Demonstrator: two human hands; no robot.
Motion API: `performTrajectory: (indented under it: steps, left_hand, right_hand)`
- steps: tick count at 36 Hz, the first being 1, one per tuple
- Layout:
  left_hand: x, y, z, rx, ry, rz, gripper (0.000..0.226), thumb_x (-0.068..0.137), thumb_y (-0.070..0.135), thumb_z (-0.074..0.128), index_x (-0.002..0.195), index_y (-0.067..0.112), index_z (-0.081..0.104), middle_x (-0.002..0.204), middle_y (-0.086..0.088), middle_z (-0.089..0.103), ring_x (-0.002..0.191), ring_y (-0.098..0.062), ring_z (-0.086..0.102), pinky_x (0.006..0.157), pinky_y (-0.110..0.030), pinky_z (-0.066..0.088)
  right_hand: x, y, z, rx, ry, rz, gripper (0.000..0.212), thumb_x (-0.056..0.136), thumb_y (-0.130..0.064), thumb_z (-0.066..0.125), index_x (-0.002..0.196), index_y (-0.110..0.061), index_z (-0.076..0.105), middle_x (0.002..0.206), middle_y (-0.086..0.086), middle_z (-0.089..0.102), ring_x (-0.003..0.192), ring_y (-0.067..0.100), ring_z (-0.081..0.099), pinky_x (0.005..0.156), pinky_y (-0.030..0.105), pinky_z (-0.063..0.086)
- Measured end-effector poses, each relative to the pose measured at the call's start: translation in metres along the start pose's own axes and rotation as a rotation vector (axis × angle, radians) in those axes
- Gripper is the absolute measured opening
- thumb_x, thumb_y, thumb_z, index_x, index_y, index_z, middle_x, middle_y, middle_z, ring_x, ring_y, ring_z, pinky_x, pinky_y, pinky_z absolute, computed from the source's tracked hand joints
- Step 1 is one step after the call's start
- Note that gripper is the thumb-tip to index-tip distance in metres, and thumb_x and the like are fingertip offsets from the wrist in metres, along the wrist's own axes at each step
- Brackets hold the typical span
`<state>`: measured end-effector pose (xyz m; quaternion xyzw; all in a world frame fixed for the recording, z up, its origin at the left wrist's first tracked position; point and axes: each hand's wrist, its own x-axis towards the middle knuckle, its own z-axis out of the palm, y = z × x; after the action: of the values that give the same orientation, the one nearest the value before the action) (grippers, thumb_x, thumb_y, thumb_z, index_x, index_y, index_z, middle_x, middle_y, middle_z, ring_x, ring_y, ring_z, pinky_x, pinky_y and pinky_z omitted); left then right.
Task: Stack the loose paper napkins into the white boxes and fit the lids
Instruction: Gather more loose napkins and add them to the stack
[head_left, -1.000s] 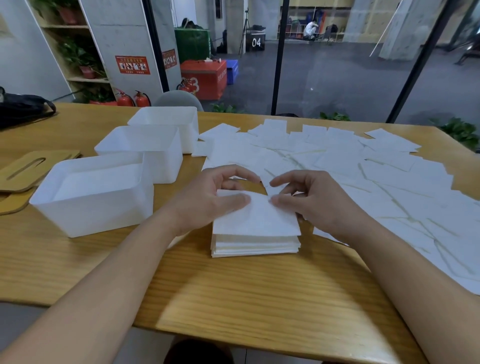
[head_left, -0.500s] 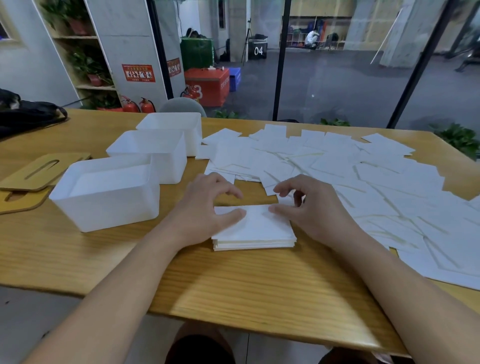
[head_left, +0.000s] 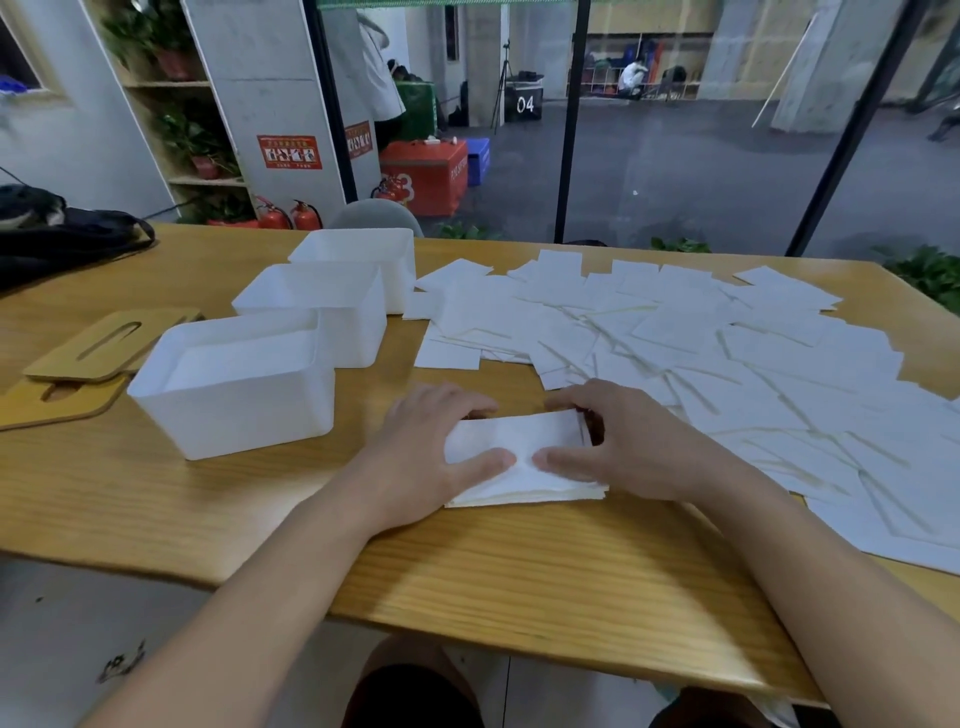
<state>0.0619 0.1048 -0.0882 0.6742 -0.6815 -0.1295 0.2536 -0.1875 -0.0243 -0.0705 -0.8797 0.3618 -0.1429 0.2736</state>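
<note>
A long wooden table (head_left: 208, 499) fills the view, its near edge running across in front of the person's knees and its far edge against a glass wall. The right half is covered by a wide scatter of loose paper napkins (head_left: 727, 343), overlapping each other and reaching nearly to the right and far edges. On the left stand three white boxes in a diagonal row, all without lids: the nearest box (head_left: 234, 400), the middle box (head_left: 322, 312) touching or just behind it, and the far box (head_left: 363, 260) beside the napkin scatter. Left of the nearest box lie two wooden lids (head_left: 88, 358) with slots, one overlapping the other, near the table's left side. A black bag (head_left: 67, 244) rests at the far left corner.

Between the nearest box and the scatter, close to the near edge, sits a small napkin stack (head_left: 524, 467). The left hand (head_left: 431, 457) grips its left side, thumb pressed on top and fingers curled over the far edge. The right hand (head_left: 623, 441) grips the right side the same way, and the two thumbs almost meet on the top sheet. A strip of bare wood separates the stack from the nearest box, and more bare wood lies between the stack and the near edge.
</note>
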Motion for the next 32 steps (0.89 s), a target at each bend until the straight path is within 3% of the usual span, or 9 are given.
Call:
performTrajectory:
  steps: [5,9,12,16,21,24,27,30,32]
  left_hand:
    - [0.001,-0.002,0.002,-0.056,-0.001,0.0,0.064,0.089,0.077,0.07,0.147,0.055,0.051,0.132,0.036,0.054,0.137,0.009,0.04,0.116,-0.033,0.041]
    - [-0.001,-0.005,0.004,-0.089,0.021,-0.016,0.077,0.084,0.083,0.072,0.151,0.064,0.041,0.136,0.039,0.05,0.137,0.013,0.041,0.103,-0.019,0.04]
    - [-0.001,-0.002,0.002,-0.12,0.025,-0.049,0.083,0.08,0.084,0.073,0.152,0.072,0.032,0.136,0.038,0.05,0.133,0.013,0.046,0.097,-0.016,0.04]
    - [-0.004,0.002,-0.001,-0.138,0.007,-0.062,0.085,0.081,0.083,0.074,0.152,0.074,0.029,0.137,0.037,0.048,0.136,0.014,0.044,0.096,-0.015,0.038]
    - [-0.01,0.007,0.0,-0.14,0.02,-0.055,0.082,0.082,0.083,0.073,0.152,0.073,0.032,0.14,0.036,0.049,0.134,0.019,0.041,0.097,-0.015,0.036]
    - [-0.011,0.009,-0.002,-0.274,0.105,-0.103,0.089,0.076,0.077,0.084,0.151,0.074,0.034,0.133,0.033,0.057,0.12,0.017,0.053,0.096,-0.022,0.044]
    - [-0.012,0.019,-0.001,-0.521,0.176,-0.132,0.091,0.075,0.064,0.094,0.149,0.072,0.042,0.138,0.034,0.056,0.12,0.022,0.051,0.099,-0.024,0.046]
    - [-0.016,0.03,0.007,-0.834,0.226,-0.154,0.081,0.079,0.036,0.097,0.147,0.056,0.057,0.136,0.012,0.073,0.124,-0.009,0.07,0.108,-0.043,0.058]
    - [-0.018,0.038,0.015,-0.812,0.291,-0.155,0.078,0.082,0.029,0.094,0.146,0.054,0.058,0.138,0.002,0.07,0.124,-0.021,0.07,0.11,-0.047,0.058]
  right_hand:
    - [-0.004,-0.002,-0.003,0.034,-0.042,0.008,0.038,0.072,-0.074,0.083,0.095,-0.046,0.07,0.095,-0.025,0.067,0.08,0.0,0.066,0.062,0.019,0.044]
    - [-0.004,-0.002,-0.005,0.108,-0.088,0.01,0.041,0.075,-0.063,0.091,0.087,-0.03,0.07,0.086,-0.012,0.067,0.067,0.004,0.061,0.06,0.024,0.043]
    - [-0.005,-0.005,-0.006,0.176,-0.077,-0.024,0.037,0.077,-0.051,0.094,0.083,-0.03,0.064,0.081,-0.012,0.065,0.066,0.004,0.058,0.059,0.022,0.04]
    - [-0.011,-0.006,-0.003,0.204,-0.048,-0.053,0.037,0.079,-0.047,0.093,0.094,-0.03,0.064,0.09,-0.008,0.07,0.068,0.007,0.061,0.06,0.024,0.044]
    - [-0.02,-0.008,0.005,0.209,0.029,-0.062,0.047,0.08,-0.045,0.092,0.119,-0.043,0.067,0.102,-0.016,0.071,0.08,0.01,0.071,0.064,0.023,0.053]
    - [-0.024,-0.011,0.01,0.228,0.154,-0.08,0.053,0.082,-0.044,0.091,0.127,-0.05,0.064,0.104,-0.019,0.068,0.081,0.01,0.068,0.067,0.023,0.054]
    - [-0.027,-0.019,0.012,0.33,0.256,-0.072,0.058,0.084,-0.037,0.092,0.132,-0.05,0.062,0.107,-0.016,0.068,0.091,0.009,0.069,0.075,0.025,0.057]
    - [-0.033,-0.026,0.014,0.532,0.328,-0.083,0.056,0.086,-0.025,0.092,0.13,-0.046,0.066,0.106,-0.009,0.072,0.089,0.014,0.071,0.075,0.03,0.059]
    - [-0.039,-0.028,0.02,0.609,0.335,-0.056,0.056,0.089,-0.024,0.09,0.131,-0.049,0.065,0.109,-0.009,0.075,0.091,0.014,0.073,0.076,0.031,0.06]
